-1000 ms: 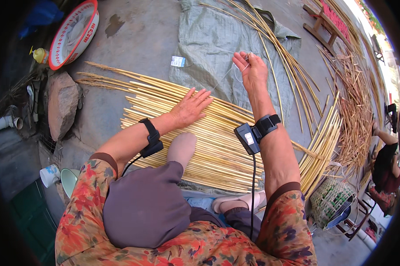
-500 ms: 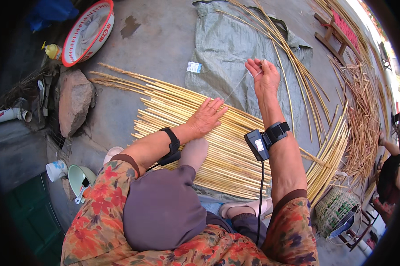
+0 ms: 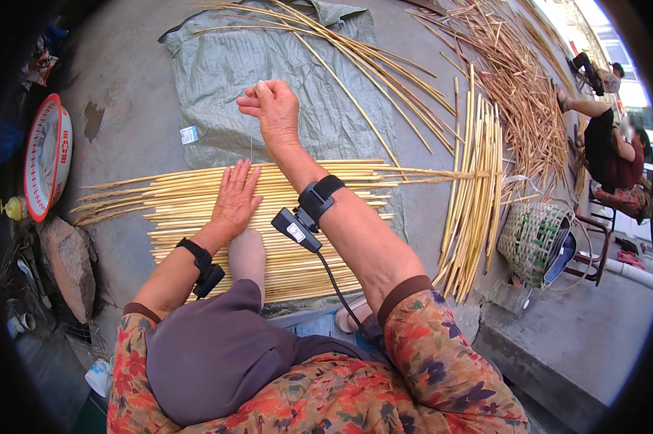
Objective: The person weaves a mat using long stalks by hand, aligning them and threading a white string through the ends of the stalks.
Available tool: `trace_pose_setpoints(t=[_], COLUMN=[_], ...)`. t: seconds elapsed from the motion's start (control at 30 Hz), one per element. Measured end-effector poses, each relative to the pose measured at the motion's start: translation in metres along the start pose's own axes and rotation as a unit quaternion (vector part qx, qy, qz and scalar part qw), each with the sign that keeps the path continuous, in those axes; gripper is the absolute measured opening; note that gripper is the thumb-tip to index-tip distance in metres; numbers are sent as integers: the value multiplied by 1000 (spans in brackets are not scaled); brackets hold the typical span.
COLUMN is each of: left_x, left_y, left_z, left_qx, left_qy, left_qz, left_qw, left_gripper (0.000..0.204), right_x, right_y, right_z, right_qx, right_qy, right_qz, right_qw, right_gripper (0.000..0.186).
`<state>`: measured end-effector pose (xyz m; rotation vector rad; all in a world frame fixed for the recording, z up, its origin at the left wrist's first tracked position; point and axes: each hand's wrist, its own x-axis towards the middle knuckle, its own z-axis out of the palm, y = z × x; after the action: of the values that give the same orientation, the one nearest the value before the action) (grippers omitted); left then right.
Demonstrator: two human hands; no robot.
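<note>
Left hand flat on one row of pale stalks, right hand raised with one thread

At the left side of the floor are one white basin with a red rim, one yellow pump bottle and one large stone. The row, its stalks too many to count surely, lies across the lower part of one grey-green sheet, overshooting the sheet's left edge. One label sits near that edge. The left hand presses on the row's upper side, its grip wide, fingers spread. One foot rests on the row just beside it. Above the sheet, the right hand's grip is narrow, thumb and fingers pinching the thread, which runs down taut to near the left fingertips. Loose long stalks cross the sheet's upper right. Beyond its right edge lie one bundle of cut stalks, one heap of brown stalks and one woven basket. Two other people are at the far right
</note>
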<state>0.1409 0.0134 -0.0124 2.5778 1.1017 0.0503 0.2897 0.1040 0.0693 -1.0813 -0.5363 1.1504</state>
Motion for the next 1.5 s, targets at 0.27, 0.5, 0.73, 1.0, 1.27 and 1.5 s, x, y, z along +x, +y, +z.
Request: trace_pose_setpoints(t=[0.27,0.5,0.73,1.0,1.27,1.5], left_x=[-9,-29,-56,-67,-53,-45], left_y=[6,-10,-22,-25,-20,-18], left_z=[0,-7,-18,-11,-10,-5], left_qx=[29,-36,-21,-24,-12,-38], left_qy=[-9,36,50,51,29,44], left_qz=[-45,33,23,25,19,17], left_qw=[999,998,998,998,999,998], left_gripper=[58,59,59,58,59,62], right_x=[-26,-58,-74,-68,-51,-50], right_y=[13,15,6,-17,-93,-128], right_z=[-4,-43,-46,-44,-36,-40], right_qx=[-5,-51,-139,-102,-469,-599], right_qy=[-47,26,16,27,-99,-156], right_qz=[34,67,74,43,25,-49], right_qw=[998,996,987,993,877,784], right_gripper=[13,17,15,15,15,15])
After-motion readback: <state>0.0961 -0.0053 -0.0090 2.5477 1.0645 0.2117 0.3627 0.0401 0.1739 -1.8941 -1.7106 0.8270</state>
